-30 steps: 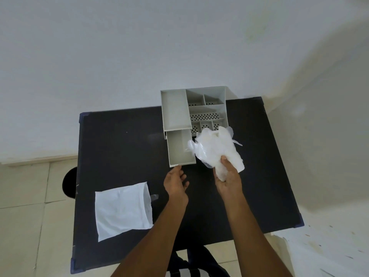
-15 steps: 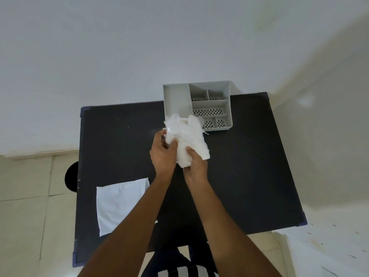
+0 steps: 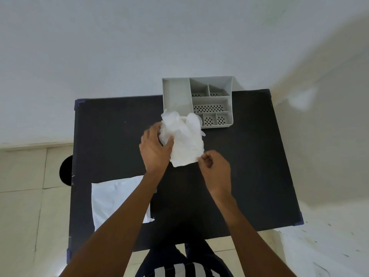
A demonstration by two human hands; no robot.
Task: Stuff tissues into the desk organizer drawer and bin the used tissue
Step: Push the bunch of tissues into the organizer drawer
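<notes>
A crumpled wad of white tissues [image 3: 184, 140] sits in front of the grey desk organizer [image 3: 199, 100], over the spot where its pulled-out drawer was; the drawer itself is hidden under the wad. My left hand [image 3: 154, 149] presses against the wad's left side, fingers curled on it. My right hand [image 3: 214, 166] pinches the wad's lower right corner. The organizer stands at the far edge of the black table [image 3: 249, 156] and shows several empty compartments.
A flat white tissue sheet [image 3: 113, 198] lies on the table's near left part, partly under my left forearm. A dark round object [image 3: 65, 170] sits on the tiled floor left of the table. White walls rise behind and to the right.
The wad went from my right hand alone, beside the open drawer, to over the drawer. My left hand joined it, and my right hand slid to the wad's lower right corner.
</notes>
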